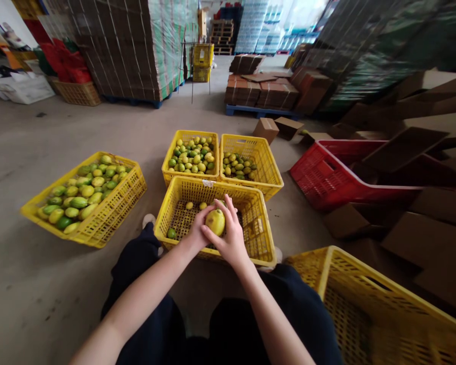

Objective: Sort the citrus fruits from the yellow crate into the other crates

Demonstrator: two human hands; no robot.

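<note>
1. Looking down past the person's dark trousers, the biggest stuff is the wrapped cardboard stack (137, 45) at the back left and the jumble of brown boxes (421, 167) along the right side.
2. Next down in size: a red crate (327, 177) tipped on the floor at right, and a big yellow crate (383, 314) at bottom right, only partly in view.
3. On the left floor there's a side crate (110, 213) heaped with green and yellow fruit. Two far crates (247, 147) sit side by side straight ahead, both holding the same kind of fruit.
4. The near crate (258, 223) sits right in front of the knees, touching the two far ones. It's mostly bare, just a few small fruits on the bottom.
5. Both forearms reach forward and angle inward, meeting over that near crate.
6. The left hand (197, 230) cups from the left, fingers curled round the side of the fruit.
7. The right hand (231, 235) wraps it from the right and behind, fingers pointing up and slightly spread.
8. Smallest of all: the yellow-green fruit (216, 221), pressed between both palms and held just above the near crate's inside.
</note>
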